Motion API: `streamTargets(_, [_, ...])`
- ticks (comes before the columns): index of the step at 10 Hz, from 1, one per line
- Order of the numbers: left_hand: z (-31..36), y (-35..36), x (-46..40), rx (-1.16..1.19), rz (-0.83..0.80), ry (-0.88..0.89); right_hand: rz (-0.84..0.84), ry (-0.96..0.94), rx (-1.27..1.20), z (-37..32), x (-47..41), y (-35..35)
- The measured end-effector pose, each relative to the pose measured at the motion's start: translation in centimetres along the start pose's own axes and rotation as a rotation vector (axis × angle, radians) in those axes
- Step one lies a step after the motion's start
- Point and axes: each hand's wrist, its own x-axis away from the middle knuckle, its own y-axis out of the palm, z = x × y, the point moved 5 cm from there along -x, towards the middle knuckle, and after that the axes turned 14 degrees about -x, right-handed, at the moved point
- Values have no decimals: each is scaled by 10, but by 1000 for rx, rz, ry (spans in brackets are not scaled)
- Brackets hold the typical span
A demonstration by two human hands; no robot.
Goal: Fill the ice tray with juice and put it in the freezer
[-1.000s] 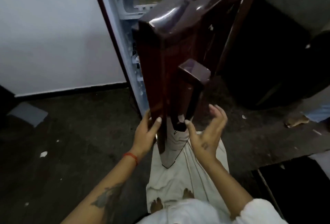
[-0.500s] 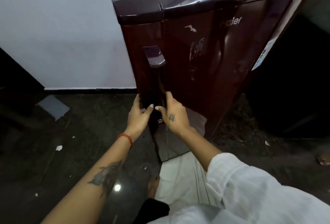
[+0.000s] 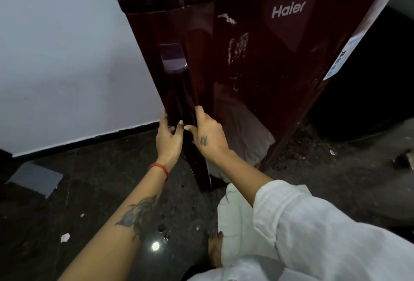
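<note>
The person stands in front of a dark red fridge (image 3: 257, 67), and its door (image 3: 224, 92) looks closed, w/ the word "Haier" near the top. Both hands are at the lower part of the long handle (image 3: 179, 92) on the door's left side. The left hand (image 3: 168, 139) is on the door's left edge, fingers loosely bent around the edge, thumb pointing to the handle. The right hand (image 3: 207, 136) lies on the door just right of the handle, fingers bent and touching it; I cannot tell if it really grips. The 2 thumbs nearly meet. A red thread (image 3: 159, 167) is on the left wrist. The ice tray is not visible, so I cannot tell where it is. White wall (image 3: 56, 56) at left, dark floor (image 3: 89, 191) w/ small white scraps (image 3: 65, 237), approx. by the left arm.
</note>
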Motion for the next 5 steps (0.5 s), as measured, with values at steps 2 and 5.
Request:
streamTargets(2, [4, -2, -31, -100, -2, 100, 37, -4, 64, 4, -26, 10])
streamTargets(5, [-57, 35, 18, -222, -137, -198, -35, 467, -81, 95, 65, 18])
